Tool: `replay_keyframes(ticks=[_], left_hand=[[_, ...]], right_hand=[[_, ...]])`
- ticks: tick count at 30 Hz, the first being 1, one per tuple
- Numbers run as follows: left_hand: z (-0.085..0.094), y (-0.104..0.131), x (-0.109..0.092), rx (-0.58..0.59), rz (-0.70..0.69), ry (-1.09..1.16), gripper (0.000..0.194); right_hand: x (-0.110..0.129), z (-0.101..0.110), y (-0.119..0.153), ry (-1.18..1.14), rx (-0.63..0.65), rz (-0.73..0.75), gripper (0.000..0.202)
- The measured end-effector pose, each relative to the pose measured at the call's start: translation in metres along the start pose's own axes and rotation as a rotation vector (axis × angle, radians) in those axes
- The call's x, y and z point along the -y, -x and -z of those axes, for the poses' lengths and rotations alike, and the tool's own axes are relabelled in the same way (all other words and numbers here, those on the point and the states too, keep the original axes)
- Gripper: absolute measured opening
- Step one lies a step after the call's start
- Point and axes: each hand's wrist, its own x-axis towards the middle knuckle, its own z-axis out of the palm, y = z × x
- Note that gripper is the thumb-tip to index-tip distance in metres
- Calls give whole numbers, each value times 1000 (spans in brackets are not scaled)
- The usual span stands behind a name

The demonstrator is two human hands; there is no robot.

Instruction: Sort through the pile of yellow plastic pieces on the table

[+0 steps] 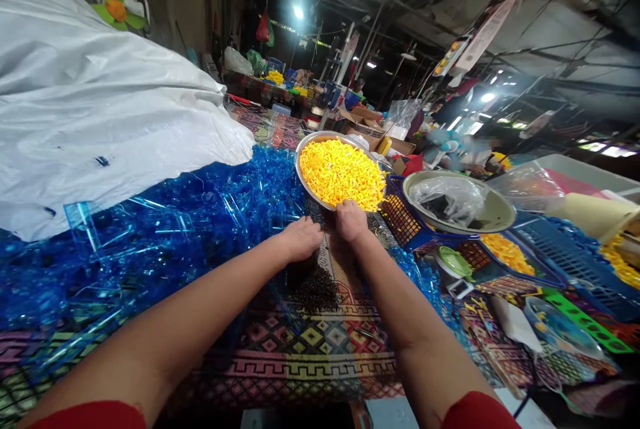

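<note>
My right hand (351, 221) is at the near rim of a round metal bowl (301, 175), its fingers closed against the edge of the heap. Small yellow plastic pieces (343, 169) fill the bowl above its rim. Lower and to the left, my left hand (303, 239) has its fingers curled together beside a spread of clear blue plastic parts (235, 215). What either hand grips, if anything, is hidden. Just below my left hand lies a pile of tiny dark pieces (316, 289) on the patterned cloth (330, 342).
A large white sack (115, 95) covers the left side. On the right stand a wide basin (500, 209) with clear plastic in it, a blue basket (400, 219) with an orange side, a green-lidded container (455, 262) and a clear dish (565, 329). Cardboard boxes (363, 123) stand behind.
</note>
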Motion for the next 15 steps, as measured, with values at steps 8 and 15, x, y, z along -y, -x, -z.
replay_keyframes(ticks=[8,15], left_hand=[[-5,-31,20,-403,693,637,20],[-4,-53,44,-606,1057,1350,50]], right_hand=[[5,-3,9,12,25,7,23],[7,-6,14,11,36,9,23]])
